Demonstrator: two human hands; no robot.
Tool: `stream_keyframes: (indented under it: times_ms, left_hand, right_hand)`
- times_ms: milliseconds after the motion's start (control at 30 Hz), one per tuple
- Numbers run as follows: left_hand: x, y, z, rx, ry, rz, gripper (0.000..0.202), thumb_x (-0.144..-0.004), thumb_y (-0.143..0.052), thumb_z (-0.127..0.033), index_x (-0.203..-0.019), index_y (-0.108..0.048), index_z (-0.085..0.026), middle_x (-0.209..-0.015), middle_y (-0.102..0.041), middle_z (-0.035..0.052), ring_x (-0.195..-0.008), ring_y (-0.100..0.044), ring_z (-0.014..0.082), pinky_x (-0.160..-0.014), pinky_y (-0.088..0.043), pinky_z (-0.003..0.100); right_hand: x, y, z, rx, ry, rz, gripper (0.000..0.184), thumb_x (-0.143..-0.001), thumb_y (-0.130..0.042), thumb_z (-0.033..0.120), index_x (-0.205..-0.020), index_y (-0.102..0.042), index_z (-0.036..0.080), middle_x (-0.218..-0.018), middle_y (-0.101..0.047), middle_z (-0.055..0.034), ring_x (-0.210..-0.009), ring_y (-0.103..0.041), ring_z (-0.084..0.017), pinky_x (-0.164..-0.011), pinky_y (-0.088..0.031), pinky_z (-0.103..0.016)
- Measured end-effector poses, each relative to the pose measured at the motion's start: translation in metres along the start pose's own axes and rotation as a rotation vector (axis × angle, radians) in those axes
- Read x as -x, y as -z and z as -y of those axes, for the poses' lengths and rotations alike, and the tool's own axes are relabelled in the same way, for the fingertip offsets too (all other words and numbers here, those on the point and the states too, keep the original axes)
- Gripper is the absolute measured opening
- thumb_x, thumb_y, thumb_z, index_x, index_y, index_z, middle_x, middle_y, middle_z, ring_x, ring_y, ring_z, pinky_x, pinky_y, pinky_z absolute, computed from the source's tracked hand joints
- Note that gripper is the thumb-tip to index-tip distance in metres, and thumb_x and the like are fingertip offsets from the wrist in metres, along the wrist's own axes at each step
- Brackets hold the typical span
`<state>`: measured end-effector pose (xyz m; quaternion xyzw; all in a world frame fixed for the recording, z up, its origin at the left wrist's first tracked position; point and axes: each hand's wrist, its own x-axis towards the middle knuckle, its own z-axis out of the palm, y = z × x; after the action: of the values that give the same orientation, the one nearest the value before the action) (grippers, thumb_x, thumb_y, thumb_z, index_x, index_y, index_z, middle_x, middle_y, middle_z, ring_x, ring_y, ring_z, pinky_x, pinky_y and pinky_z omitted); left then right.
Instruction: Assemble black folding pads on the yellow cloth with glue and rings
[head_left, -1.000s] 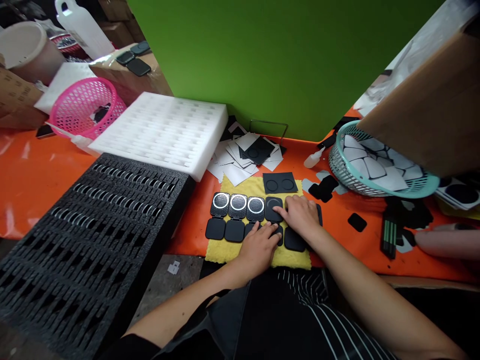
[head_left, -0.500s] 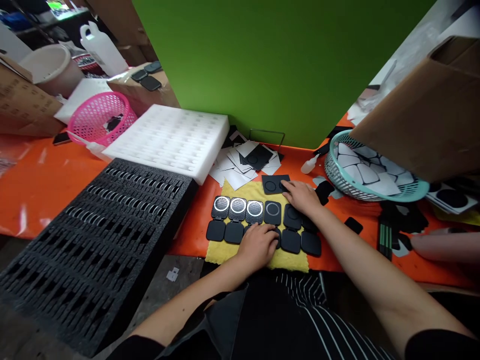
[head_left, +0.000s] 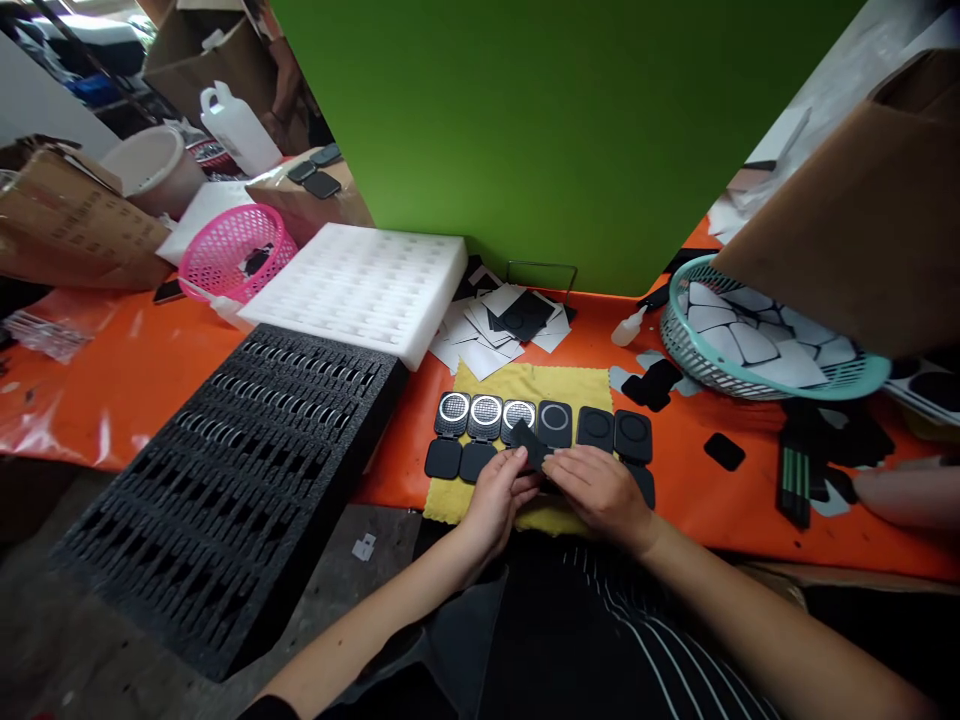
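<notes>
A small dark sheet (head_left: pixel 528 441) is held up between both hands, tilted, above the near row of black squares. My left hand (head_left: pixel 496 498) pinches its left lower edge, and my right hand (head_left: pixel 600 492) grips its right side with curled fingers. Beneath them a yellow cloth (head_left: pixel 525 380) carries several black square hinged pads laid open in two rows. Three pads at the left show bright silver rings on a grid pattern (head_left: pixel 486 412). Beside these, one pad has a thin pale ring (head_left: pixel 555 420). Two plain dark pads (head_left: pixel 596 427) with faint circles lie to the right. The hands hide part of the near row.
At left stand a black slotted foam block (head_left: pixel 225 490) holding rings, a white foam block (head_left: pixel 360 280) and a pink basket (head_left: pixel 240 245). Loose paper sheets (head_left: pixel 480 325) lie behind the cloth. A teal basket (head_left: pixel 855 372) and small bottle (head_left: pixel 628 327) are at right. Another person's arm (head_left: pixel 911 495) shows.
The dark sheet has left the cloth's back edge and come toward me, now in both hands. My left hand has lifted off the near pads; my right hand has moved nearer.
</notes>
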<state>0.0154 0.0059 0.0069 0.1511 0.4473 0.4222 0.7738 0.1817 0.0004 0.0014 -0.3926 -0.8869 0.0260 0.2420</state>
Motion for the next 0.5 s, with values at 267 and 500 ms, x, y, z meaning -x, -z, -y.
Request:
stream_keyframes:
  times_ms: [267,500]
  left_hand:
    - [0.012,0.003,-0.008,0.048,0.127,-0.037,0.026,-0.067,-0.069,-0.028,-0.068,-0.047,-0.015,-0.064,-0.058,-0.0013,-0.060,-0.059,0.0115,-0.064,-0.047,0.025]
    - [0.024,0.007,-0.010,0.019,0.323,0.119,0.012,-0.070,-0.065,-0.016,-0.068,-0.054,-0.012,-0.060,-0.058,0.0010,-0.056,-0.058,0.0088,-0.060,-0.046,0.020]
  right_hand:
    - [0.003,0.014,0.011,-0.236,-0.146,0.083,0.031,-0.084,-0.044,0.022,-0.113,-0.054,0.022,-0.110,-0.059,-0.0061,-0.098,-0.054,-0.016,-0.081,-0.047,-0.030]
    - [0.004,0.026,0.009,0.012,0.173,0.037,0.031,-0.081,-0.049,0.019,-0.112,-0.054,0.022,-0.107,-0.059,-0.0066,-0.090,-0.054,-0.018,-0.073,-0.047,-0.033]
